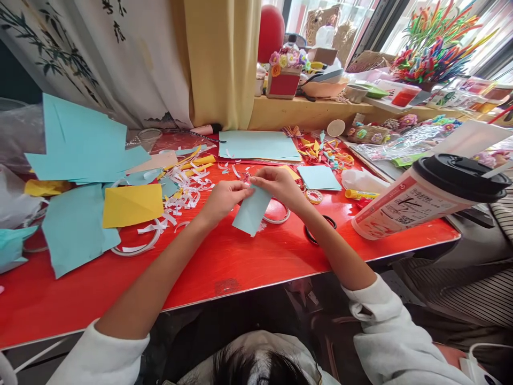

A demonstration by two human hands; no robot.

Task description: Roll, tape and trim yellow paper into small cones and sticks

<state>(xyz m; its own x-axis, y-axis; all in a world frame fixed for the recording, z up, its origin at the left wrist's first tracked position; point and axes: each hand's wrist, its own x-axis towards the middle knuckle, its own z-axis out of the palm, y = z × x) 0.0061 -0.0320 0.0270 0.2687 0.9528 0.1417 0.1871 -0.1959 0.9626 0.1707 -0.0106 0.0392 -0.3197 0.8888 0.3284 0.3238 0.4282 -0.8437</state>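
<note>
A light blue piece of paper, creased and narrow, hangs tilted above the red table between my two hands. My left hand pinches its upper left corner with thumb and fingertips. At its top edge, my right hand grips the paper, fingers curled over it and close to the left fingertips. Behind the hands lies a stack of light blue sheets. A smaller blue stack rests right of the right hand. Black-handled scissors lie partly hidden under my right forearm.
The red table holds paper shreds, a yellow sheet and large blue sheets at left. A tall lidded cup leans at right. Tape lies near the small stack. Craft items crowd the windowsill.
</note>
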